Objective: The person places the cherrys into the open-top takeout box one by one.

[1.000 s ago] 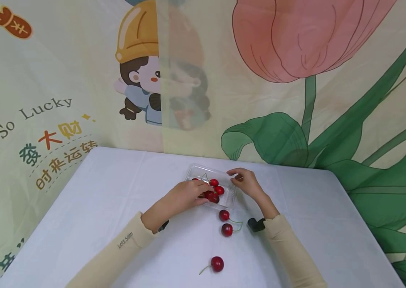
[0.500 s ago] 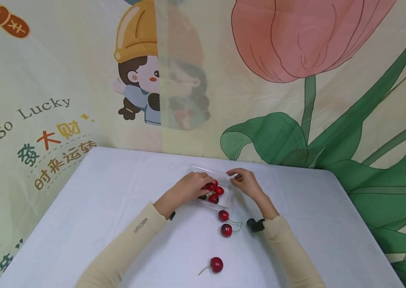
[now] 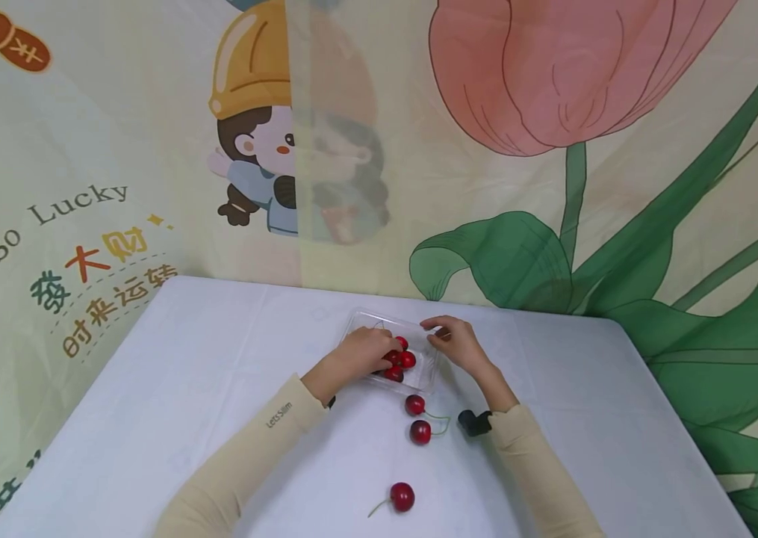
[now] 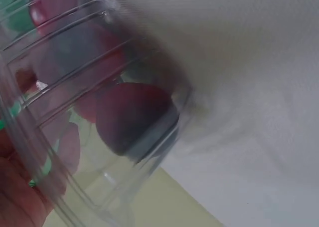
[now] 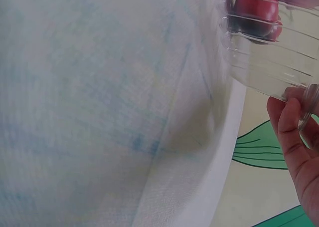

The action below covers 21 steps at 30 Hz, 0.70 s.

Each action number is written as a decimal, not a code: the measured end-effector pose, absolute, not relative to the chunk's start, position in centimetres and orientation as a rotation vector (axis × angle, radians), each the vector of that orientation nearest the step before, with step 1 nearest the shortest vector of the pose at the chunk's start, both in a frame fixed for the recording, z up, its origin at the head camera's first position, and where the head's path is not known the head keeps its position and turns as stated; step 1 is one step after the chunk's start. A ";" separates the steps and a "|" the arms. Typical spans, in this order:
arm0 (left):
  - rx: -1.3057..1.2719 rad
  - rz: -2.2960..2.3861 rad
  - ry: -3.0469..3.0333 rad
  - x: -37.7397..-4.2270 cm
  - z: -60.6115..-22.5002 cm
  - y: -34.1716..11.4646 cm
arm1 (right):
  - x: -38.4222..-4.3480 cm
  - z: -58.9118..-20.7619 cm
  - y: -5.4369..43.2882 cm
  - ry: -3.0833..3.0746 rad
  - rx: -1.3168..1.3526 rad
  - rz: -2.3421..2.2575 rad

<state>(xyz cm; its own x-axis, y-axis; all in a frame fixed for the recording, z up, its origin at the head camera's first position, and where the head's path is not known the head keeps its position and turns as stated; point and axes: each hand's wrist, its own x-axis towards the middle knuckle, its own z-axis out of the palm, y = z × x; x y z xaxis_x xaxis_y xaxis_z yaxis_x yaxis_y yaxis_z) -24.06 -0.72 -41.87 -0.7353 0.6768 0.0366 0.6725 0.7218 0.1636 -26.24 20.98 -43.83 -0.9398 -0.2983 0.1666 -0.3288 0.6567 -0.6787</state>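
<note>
Clear plastic makes up the small oblong tray (image 3: 424, 372), which sits on the white cloth-covered table (image 3: 325, 478) with shiny round red cherries (image 3: 408, 359) inside. The right hand (image 3: 455, 340) pinches its edge near the far right corner, perhaps so it won't slide. The left hand (image 3: 360, 353) reaches over the near left side, so its fingers can get to the fruit; I cannot tell if it grips any. Three dark red loose cherries (image 3: 402, 497) lie outside. Since a second ago, the left hand has gone farther in, and the right hand has stayed put.
</note>
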 end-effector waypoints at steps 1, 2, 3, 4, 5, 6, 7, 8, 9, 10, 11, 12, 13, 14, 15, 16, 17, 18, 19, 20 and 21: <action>1.125 0.255 2.892 -24.1 -41.9 -0.7 | -26.2 -43.8 21.0 -2.817 0.542 1.164; 1.116 0.256 2.892 -24.0 -42.0 -0.7 | -26.2 -43.8 21.0 -2.814 0.544 1.164; 1.106 0.252 2.891 -24.0 -42.0 -0.7 | -26.2 -43.8 21.0 -2.814 0.544 1.164; 1.101 0.248 2.889 -24.0 -42.0 -0.8 | -26.2 -43.8 21.0 -2.812 0.544 1.165; 1.095 0.249 2.887 -24.0 -42.1 -0.8 | -26.2 -43.8 21.0 -2.812 0.547 1.162; 1.093 0.252 2.885 -24.0 -42.1 -0.8 | -26.2 -43.9 21.0 -2.813 0.549 1.154; 1.090 0.258 2.886 -24.0 -42.1 -0.9 | -26.2 -43.8 21.0 -2.817 0.541 1.158; 1.088 0.259 2.885 -24.0 -42.2 -0.9 | -26.2 -43.8 21.0 -2.821 0.534 1.160; 1.088 0.263 2.886 -24.0 -42.2 -1.0 | -26.2 -43.8 21.0 -2.823 0.532 1.161; 1.091 0.266 2.889 -23.9 -42.2 -1.0 | -26.2 -43.8 21.0 -2.824 0.532 1.164; 1.093 0.264 2.893 -24.0 -42.2 -1.0 | -26.2 -43.8 21.0 -2.824 0.539 1.158; 1.100 0.265 2.897 -24.0 -42.2 -1.1 | -26.2 -43.8 21.0 -2.823 0.543 1.158; 1.111 0.262 2.904 -24.0 -42.2 -1.1 | -26.1 -43.7 21.0 -2.823 0.542 1.162; 1.122 0.259 2.911 -24.0 -42.2 -1.2 | -26.1 -43.7 21.0 -2.819 0.547 1.165; 1.136 0.258 2.920 -24.0 -42.2 -1.2 | -26.1 -43.8 21.0 -2.815 0.553 1.164; 1.150 0.254 2.927 -24.0 -42.3 -1.3 | -26.1 -43.8 21.0 -2.811 0.557 1.165; 1.168 0.246 2.938 -24.0 -42.3 -1.3 | -26.1 -43.8 21.0 -2.808 0.559 1.161; 1.190 0.246 2.954 -24.0 -42.2 -1.4 | -26.1 -43.8 21.0 -2.807 0.558 1.160; 1.213 0.242 2.970 -24.0 -42.2 -1.5 | -26.1 -43.8 21.0 -2.805 0.558 1.158; 1.235 0.240 2.989 -24.0 -42.2 -1.6 | -26.1 -43.8 21.0 -2.804 0.556 1.158; 1.260 0.239 3.009 -24.0 -42.1 -1.7 | -26.2 -43.8 21.0 -2.805 0.557 1.155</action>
<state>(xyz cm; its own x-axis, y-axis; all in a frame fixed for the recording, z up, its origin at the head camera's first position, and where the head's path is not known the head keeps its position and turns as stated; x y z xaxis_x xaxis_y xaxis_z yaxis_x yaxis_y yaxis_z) -23.99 -1.69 -42.07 -0.6960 0.6964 0.1751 0.7153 0.6937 0.0841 -26.15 20.99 -43.83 -0.9332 -0.3066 0.1873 -0.3495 0.6544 -0.6705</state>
